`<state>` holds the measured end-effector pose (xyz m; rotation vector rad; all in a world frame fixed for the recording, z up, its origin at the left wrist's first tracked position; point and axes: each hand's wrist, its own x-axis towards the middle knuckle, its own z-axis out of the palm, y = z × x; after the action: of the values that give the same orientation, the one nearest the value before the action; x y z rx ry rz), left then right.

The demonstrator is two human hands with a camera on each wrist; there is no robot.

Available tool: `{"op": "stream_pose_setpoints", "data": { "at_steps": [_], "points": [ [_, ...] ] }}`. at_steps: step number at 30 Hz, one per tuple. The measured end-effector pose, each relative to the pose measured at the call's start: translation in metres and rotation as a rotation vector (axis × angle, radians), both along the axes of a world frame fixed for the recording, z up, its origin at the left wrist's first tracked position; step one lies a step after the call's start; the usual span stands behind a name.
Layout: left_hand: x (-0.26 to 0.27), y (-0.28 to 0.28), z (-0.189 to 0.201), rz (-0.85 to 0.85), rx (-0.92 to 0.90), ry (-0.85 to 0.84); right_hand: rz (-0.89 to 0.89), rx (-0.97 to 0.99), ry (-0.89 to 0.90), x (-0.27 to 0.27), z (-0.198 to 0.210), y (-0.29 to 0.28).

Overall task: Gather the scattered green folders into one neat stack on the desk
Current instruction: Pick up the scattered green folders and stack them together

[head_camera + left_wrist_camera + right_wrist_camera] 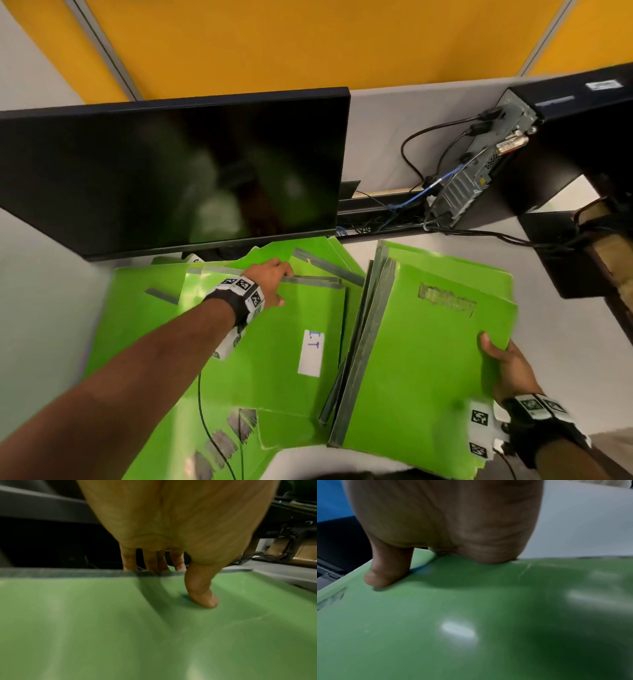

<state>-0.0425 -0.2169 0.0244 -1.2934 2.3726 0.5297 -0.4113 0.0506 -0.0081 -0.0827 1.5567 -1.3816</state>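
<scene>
Several green folders with grey spines lie fanned over the desk. My left hand (274, 279) grips the far spine edge of the folder with a white label (291, 329); its fingers (150, 562) curl over that edge and the thumb (204, 593) presses on the cover (120, 622). My right hand (503, 363) holds the right edge of a small stack of folders (418, 346), thumb (385, 573) on top of the cover (471, 615), fingers hidden beneath. More folders (137, 308) lie under and left of the labelled one.
A dark monitor (171, 171) stands just behind the folders. A computer case (496, 154) with cables (411, 202) sits at the back right. A black shelf edge (565, 260) is at the right. Bare grey desk (41, 308) lies left of the folders.
</scene>
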Motion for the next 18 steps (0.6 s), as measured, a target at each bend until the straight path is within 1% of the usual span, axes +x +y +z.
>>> {"op": "stream_pose_setpoints", "data": {
  "at_steps": [4,9,12,14,16,18],
  "points": [
    [0.001,-0.002,0.007,-0.046,0.037,-0.023,-0.006,0.007,0.019,-0.001,0.000,0.002],
    [0.000,0.009,0.009,-0.113,0.105,-0.129,-0.020,0.010,0.020,0.002,0.003,-0.001],
    [-0.014,0.008,0.016,-0.151,-0.003,-0.095,-0.022,0.018,0.011,-0.002,0.002,0.002],
    [-0.031,0.005,0.020,-0.124,-0.055,-0.084,-0.018,0.012,-0.002,-0.004,0.003,0.003],
    [-0.050,0.002,0.017,-0.131,-0.073,-0.095,-0.009,-0.007,-0.006,-0.006,0.004,0.005],
    [-0.069,0.002,0.010,-0.188,-0.063,-0.077,-0.020,-0.015,-0.014,-0.009,0.006,0.010]
  ]
}}
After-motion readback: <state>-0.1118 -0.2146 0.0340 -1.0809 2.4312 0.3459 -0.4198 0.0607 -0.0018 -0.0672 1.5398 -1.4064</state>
